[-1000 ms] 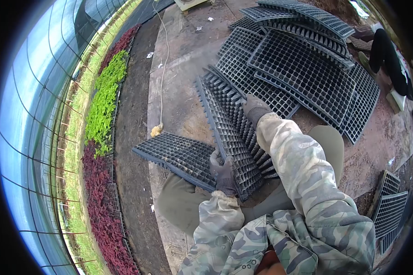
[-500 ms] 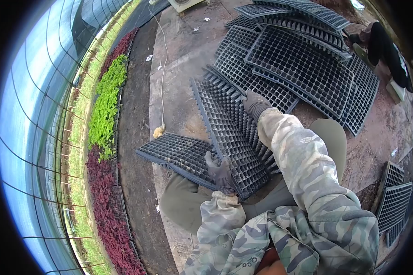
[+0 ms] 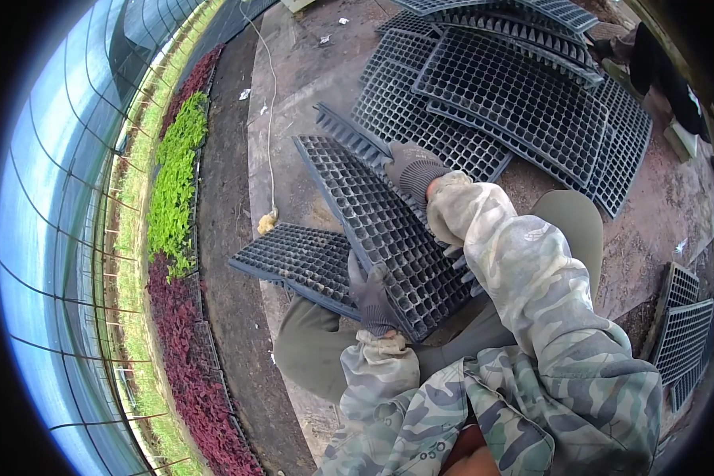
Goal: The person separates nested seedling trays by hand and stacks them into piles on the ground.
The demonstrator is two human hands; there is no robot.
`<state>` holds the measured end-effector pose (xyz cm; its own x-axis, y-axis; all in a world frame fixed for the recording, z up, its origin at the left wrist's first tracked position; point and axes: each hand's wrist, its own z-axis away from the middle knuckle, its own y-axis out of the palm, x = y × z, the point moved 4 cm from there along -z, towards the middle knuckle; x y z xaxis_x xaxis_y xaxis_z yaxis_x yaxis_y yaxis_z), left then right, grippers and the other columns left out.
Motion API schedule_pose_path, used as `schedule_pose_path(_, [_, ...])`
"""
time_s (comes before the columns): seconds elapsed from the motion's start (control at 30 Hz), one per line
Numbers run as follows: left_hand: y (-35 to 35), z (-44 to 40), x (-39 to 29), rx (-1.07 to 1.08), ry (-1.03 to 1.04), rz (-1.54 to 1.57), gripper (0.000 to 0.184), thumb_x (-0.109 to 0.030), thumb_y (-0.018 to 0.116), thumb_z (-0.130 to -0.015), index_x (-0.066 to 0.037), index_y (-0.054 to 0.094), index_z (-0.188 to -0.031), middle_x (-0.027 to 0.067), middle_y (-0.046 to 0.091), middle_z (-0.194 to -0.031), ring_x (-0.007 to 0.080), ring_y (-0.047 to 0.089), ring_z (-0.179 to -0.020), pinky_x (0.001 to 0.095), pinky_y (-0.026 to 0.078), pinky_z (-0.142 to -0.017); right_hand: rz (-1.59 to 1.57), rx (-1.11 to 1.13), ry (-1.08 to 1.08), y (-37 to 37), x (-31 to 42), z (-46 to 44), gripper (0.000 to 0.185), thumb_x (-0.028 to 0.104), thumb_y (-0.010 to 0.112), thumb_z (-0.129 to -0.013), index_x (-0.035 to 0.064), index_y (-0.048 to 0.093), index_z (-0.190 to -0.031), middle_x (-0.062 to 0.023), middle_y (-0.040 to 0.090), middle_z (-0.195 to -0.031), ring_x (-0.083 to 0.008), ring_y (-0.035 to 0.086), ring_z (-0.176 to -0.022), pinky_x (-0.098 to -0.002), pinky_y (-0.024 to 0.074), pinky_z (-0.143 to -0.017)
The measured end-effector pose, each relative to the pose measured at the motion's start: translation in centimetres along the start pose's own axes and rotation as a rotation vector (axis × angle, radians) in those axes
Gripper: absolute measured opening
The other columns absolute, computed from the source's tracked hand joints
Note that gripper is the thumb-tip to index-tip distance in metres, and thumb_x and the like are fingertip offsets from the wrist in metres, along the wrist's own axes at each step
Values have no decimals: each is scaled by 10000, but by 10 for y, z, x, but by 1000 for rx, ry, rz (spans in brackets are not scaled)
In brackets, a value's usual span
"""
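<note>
"Where are the hands?"

"Apart. The left hand (image 3: 370, 297) has its thumb at the left edge of a tilted tray (image 3: 389, 238), between the legs (image 3: 313, 349); whether it grips, one cannot tell. The right hand (image 3: 412, 168), farther out, is clamped on a ribbed tray (image 3: 347, 136) behind."

"Beyond?"

"Heaped trays (image 3: 516, 103) on the floor (image 3: 313, 87)."
</note>
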<state>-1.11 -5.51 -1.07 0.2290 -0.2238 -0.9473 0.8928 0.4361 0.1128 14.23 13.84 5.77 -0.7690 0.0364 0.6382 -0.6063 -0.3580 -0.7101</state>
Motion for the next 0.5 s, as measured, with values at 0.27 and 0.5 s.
schedule_pose_path(0.27, [-7, 6, 12, 2, 31, 64, 578, -76, 479, -824, -31, 355, -1386, 60, 572, -931, 122, 558, -718, 240, 468, -605, -42, -92, 93, 47, -33, -7, 380, 330, 491, -929, 67, 561, -1194, -201, 615, -1118, -327, 591, -1083, -453, 444, -952])
schedule_pose_path(0.5, [-14, 9, -31, -45, 185, 14, 637, -9, 484, -783, -22, 350, -1406, 90, 585, -1039, 149, 590, -822, 251, 496, -668, -187, -155, 20, 20, -85, -31, 355, 359, 525, -904, 121, 599, -1157, -178, 654, -1045, -325, 616, -1018, -394, 455, -908])
